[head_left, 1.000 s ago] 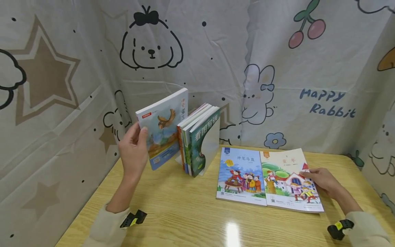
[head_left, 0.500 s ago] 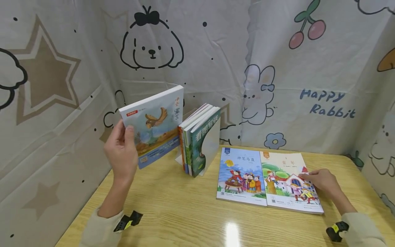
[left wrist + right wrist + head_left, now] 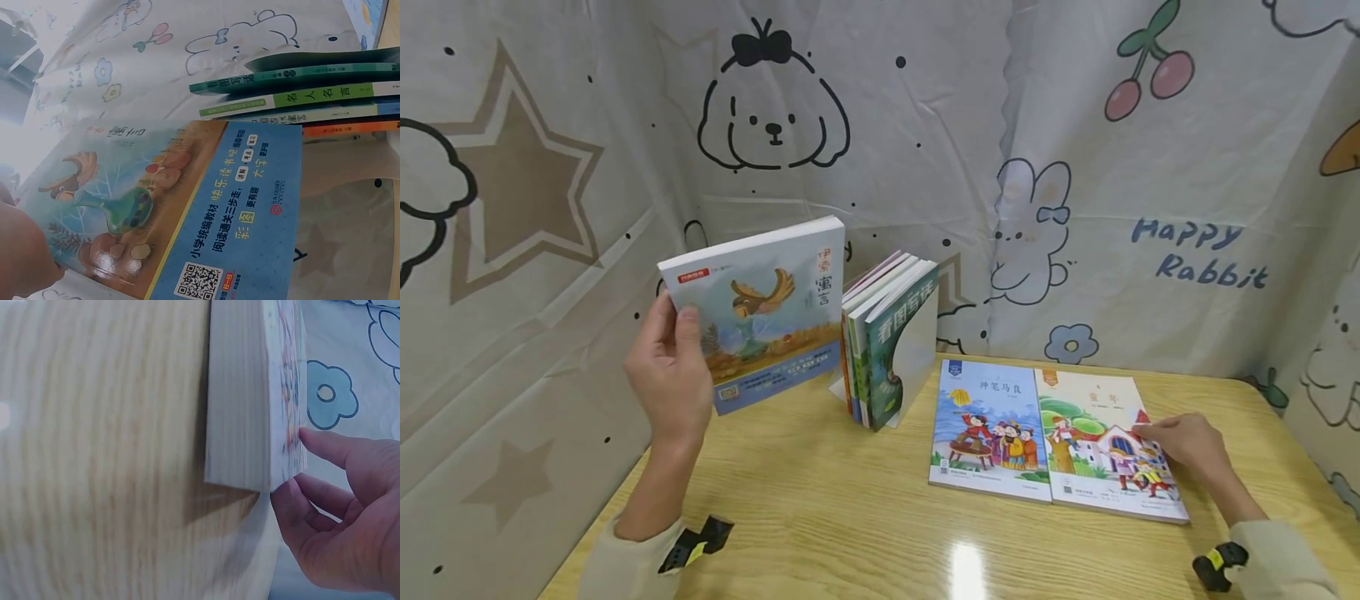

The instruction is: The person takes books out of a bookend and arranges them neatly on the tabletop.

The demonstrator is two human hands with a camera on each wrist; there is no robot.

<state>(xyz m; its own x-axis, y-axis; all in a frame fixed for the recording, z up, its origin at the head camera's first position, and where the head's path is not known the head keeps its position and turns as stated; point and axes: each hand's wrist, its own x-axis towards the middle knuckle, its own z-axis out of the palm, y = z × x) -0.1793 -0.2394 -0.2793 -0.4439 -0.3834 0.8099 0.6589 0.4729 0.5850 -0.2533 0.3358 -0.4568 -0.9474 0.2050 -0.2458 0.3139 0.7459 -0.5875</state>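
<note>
My left hand (image 3: 670, 367) grips a thick paperback book (image 3: 760, 321) by its left side, thumb on the front cover. A brown bird and a green jug are printed on that cover, which faces me; the book is raised and slightly tilted. In the left wrist view the cover's blue band (image 3: 231, 212) shows close up. On the right, my right hand (image 3: 1191, 450) holds the edge of a cream-covered book (image 3: 1093, 487) lying flat. Its thumb (image 3: 325, 447) is on the cover and the other fingers are at the side edge. A blue-covered book (image 3: 988, 479) lies beside it.
Several upright books (image 3: 857, 350) stand in a row, a green one (image 3: 883, 367) outermost, against a white bookend (image 3: 917, 346). All are on a wooden table (image 3: 850, 517). A patterned cloth (image 3: 917, 108) hangs behind and at the sides.
My left hand has moved left with the bird-covered book, away from the upright row, and its cover has turned more toward me. My right hand stays at the cream book, almost unmoved.
</note>
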